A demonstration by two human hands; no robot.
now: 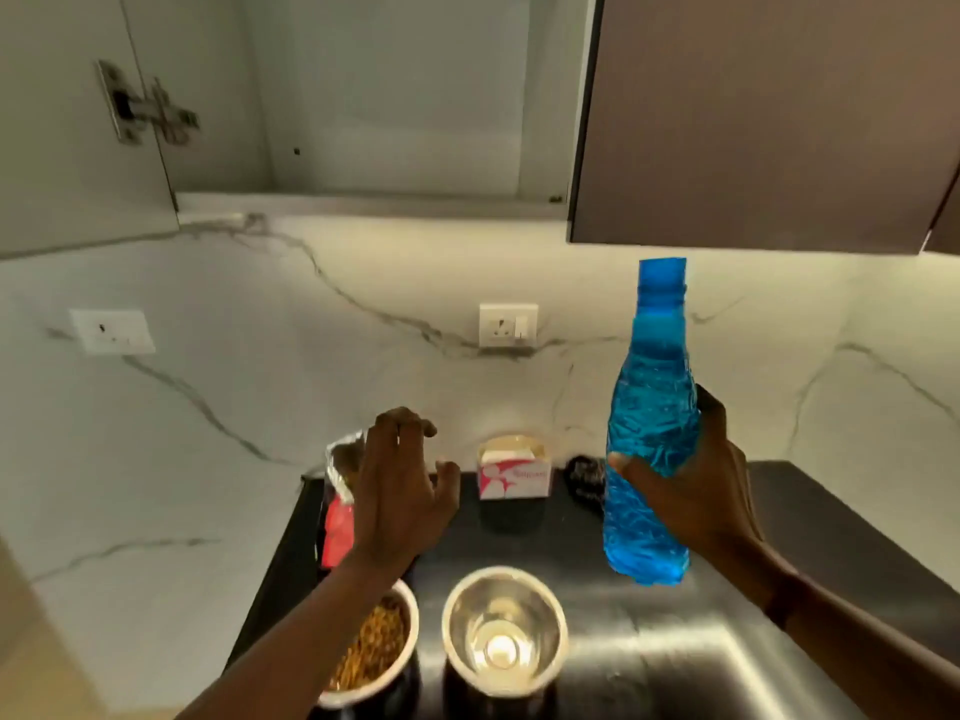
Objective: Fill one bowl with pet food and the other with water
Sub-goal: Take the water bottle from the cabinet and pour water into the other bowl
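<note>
**Water bottle up, cap on, second bowl dry**

We hold the blue water bottle (649,449) upright in our right hand (696,491), fingers (621,466) wrapped and pressed around its ribbed middle, its base lifted clear of the dark desk (831,517). The blue cap appears to be in place. Our left hand (400,491) hovers with fingers spread and loosely curled, gripping nothing, just in front of the opened pet food bag (340,491).

Below, two steel bowls sit side by side near the desk's front edge. The left bowl (374,646) holds brown kibble, so we judge the food half done. The right bowl (504,631) looks empty, with only a bright reflection at its bottom.

What could go wrong, as we see it:
- The thin ribbed bottle may give under a squeeze once uncapped, pushing water out early.
- Pouring from this height could splash across into the kibble, since the bowls stand close together.
- Our left forearm crosses over the food bowl; dropping it could tip the kibble.
- A small pink-and-white box (514,472) behind the bowls could get wet.
</note>
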